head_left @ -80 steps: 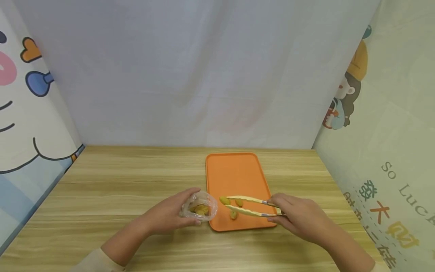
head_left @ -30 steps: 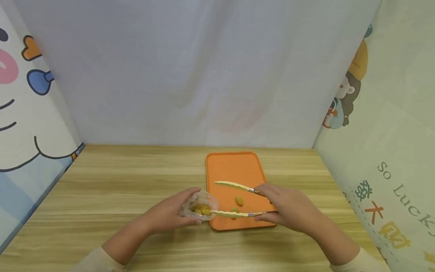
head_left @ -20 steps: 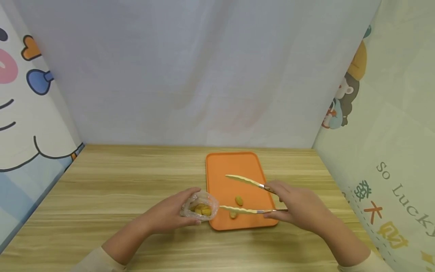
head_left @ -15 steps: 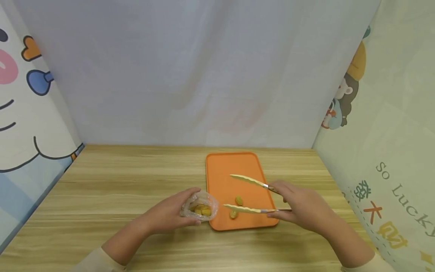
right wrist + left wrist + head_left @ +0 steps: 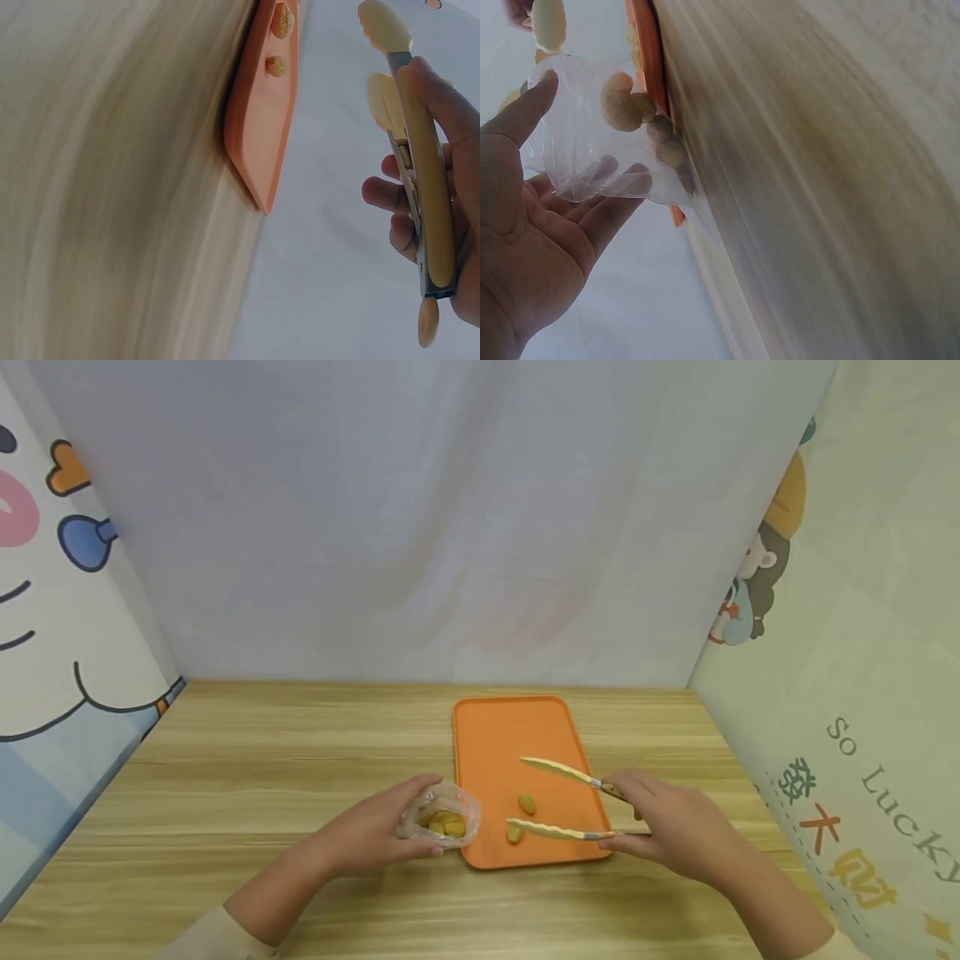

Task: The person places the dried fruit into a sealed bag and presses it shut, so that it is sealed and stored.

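Note:
My left hand (image 5: 378, 827) holds a clear plastic bag (image 5: 471, 810) by its mouth, thumb and fingers keeping the mouth spread. Several yellow-brown rounded food pieces (image 5: 447, 823) lie inside; through the bag (image 5: 570, 142) they show low down in the left wrist view. In my right hand (image 5: 675, 827) are tongs (image 5: 555, 831) with cream scalloped tips and wooden-looking grips. The tongs' arms stand wide apart above the orange tray (image 5: 510, 735), nothing between them. Two similar pieces rest on the tray: one (image 5: 527, 803) between the arms in the head view, another (image 5: 513, 835) partly behind the lower tip.
The tray lies on a wood-grain table (image 5: 300, 735), right beside the bag. A pale curtain (image 5: 420, 527) hangs behind the table's far edge, and printed cloths (image 5: 862, 652) flank both sides.
Earlier the tongs gripped a piece over the tray; they then spread at the bag's mouth and have since moved right, back over the tray, without it. The left hand stays put.

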A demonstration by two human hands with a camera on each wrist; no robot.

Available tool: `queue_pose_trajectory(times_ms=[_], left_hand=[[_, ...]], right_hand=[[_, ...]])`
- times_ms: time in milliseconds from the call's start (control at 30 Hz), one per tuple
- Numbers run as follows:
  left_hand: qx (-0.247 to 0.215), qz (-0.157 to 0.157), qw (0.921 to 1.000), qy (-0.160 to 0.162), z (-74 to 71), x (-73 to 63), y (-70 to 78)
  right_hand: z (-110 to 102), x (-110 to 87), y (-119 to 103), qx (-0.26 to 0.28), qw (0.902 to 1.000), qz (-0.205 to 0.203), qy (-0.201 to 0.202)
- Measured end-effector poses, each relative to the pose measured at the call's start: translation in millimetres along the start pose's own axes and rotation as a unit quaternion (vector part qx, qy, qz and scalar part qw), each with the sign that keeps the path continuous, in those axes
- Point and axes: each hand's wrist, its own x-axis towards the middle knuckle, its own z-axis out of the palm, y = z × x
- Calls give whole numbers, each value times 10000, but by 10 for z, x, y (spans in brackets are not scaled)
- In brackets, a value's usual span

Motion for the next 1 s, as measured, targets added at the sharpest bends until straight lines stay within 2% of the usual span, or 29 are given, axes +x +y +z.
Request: queue_pose_trajectory(times_ms=[333,567,867,1000], left_hand=[[-6,-25,10000,-30,2,-4,11],[57,-18,10000,-7,9,-4,6],[102,-9,9999,20,8,-1,3],[65,-38,10000,-13,1,2,13]], right_hand=[[125,-81,1,163,9992,73,-349],[198,-116,-4,307,9988,73,-370],[218,-122,-22,356,9957,304,-798],[227,-131,-21,345,9956,286,-825]])
